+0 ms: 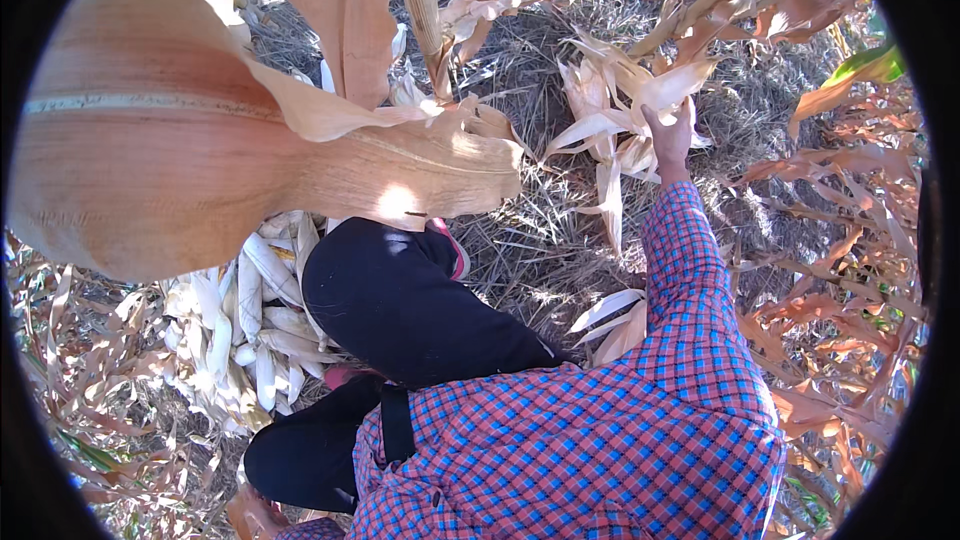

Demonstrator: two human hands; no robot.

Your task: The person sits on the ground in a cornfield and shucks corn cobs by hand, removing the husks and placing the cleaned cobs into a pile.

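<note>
At the upper right, my right hand grips a bunch of pale dry corn husks, its arm stretched out in a checked sleeve. More papery husks hang just beside it; whether an ear sits among them cannot be told. My left hand is low at the left, below my knee, partly cut off and shadowed near a dry leaf, its fingers unclear. To the left of my bent legs lies a heap of whitish corn ears, some seemingly in their husks, with a bit of yellow showing.
A large dry corn leaf crosses close before the camera, hiding part of the ground and heap. An upright corn stalk stands at top centre. Dry stalks and leaves crowd the right side. Straw and dead grass cover the soil.
</note>
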